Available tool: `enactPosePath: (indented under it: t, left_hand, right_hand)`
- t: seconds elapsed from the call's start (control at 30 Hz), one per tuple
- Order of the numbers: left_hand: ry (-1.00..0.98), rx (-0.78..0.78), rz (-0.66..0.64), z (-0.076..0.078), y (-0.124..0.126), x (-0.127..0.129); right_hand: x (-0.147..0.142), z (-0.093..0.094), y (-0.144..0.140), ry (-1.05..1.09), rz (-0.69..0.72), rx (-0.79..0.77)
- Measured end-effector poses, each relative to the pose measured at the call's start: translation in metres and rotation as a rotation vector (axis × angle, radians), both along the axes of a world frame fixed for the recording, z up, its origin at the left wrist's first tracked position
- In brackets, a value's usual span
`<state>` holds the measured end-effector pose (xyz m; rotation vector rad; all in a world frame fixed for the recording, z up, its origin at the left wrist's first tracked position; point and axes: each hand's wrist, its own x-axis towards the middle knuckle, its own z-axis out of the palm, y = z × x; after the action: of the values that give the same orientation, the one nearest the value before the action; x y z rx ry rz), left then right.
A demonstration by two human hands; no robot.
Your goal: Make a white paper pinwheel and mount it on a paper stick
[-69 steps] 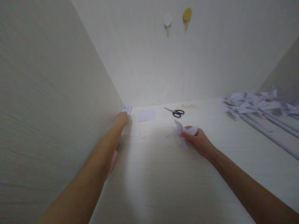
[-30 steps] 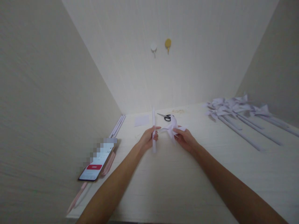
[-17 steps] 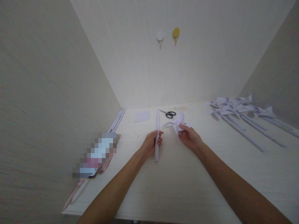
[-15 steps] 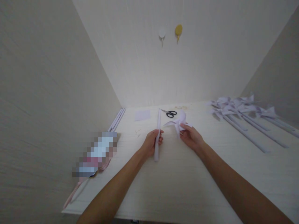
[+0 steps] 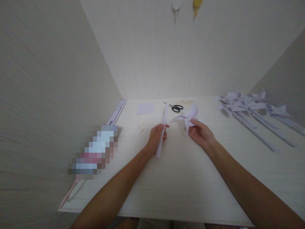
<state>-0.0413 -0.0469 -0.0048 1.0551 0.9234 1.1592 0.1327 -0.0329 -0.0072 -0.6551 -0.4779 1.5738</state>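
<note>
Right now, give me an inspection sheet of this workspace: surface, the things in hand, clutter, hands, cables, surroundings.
Surface: pale wood-grain table, set into a corner between walls.
Things in hand: rolled paper stick, tilted; folded paper pinwheel head, apart from the stick.
Clutter: scissors, small paper square, spare sticks along the left wall, finished pinwheels at right, a blurred-out flat item at the left edge.
Hands: left hand closed around the stick; right hand pinching the pinwheel head.
Cables: nothing seen.
Surroundings: two wall hooks, one white, one yellow.
</note>
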Motion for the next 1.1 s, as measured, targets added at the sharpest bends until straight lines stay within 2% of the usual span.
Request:
enactPosePath:
  t: [0.23, 1.1]
  left_hand:
    - [-0.053, -0.014, 0.000, -0.0006, 0.0005, 0.0018]
    - [-0.014, -0.001, -0.008, -0.0012, 0.0000, 0.0008]
  right_hand:
    - [0.0010, -0.0006, 0.0000, 0.003, -0.004, -0.002]
    - [-0.0016, 0.0030, -0.0015, -0.009, -0.002, 0.002]
